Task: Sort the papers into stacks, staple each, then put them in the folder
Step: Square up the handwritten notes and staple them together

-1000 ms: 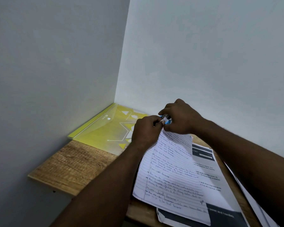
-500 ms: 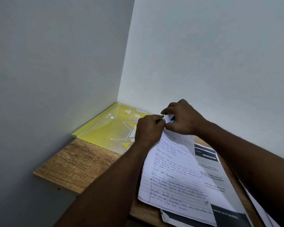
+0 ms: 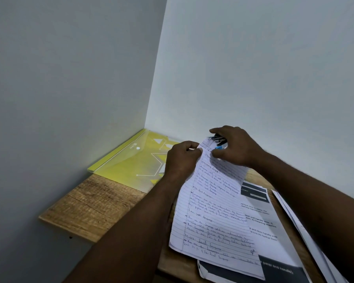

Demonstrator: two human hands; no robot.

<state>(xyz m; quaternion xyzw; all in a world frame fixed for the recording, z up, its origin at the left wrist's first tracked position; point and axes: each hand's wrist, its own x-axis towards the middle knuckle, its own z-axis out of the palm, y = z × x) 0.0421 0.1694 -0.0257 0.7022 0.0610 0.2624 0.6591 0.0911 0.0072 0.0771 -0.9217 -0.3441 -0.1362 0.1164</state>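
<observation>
Plain pale walls [image 3: 70, 78] meet in a corner at the upper middle of the frame, with a wood-grain table [image 3: 94, 209] pushed right into it. Tucked in that corner, left of center, a yellow see-through snap folder [image 3: 135, 160] lies flat with its flap down.

The left hand [image 3: 182, 158] has its fingers curled in, pinching the top corner of a stack of handwritten lined sheets [image 3: 213, 211]. The right hand [image 3: 237, 148] is wrapped around a small stapler [image 3: 218, 140] with metal and blue parts, right at that same corner. Can't tell if the stapler's mouth is actually over the paper.

The lined sheets lie on top of a printed page with dark header blocks [image 3: 260, 211], and more loose white sheets [image 3: 305, 231] sit along the right edge, partly under the right forearm.
</observation>
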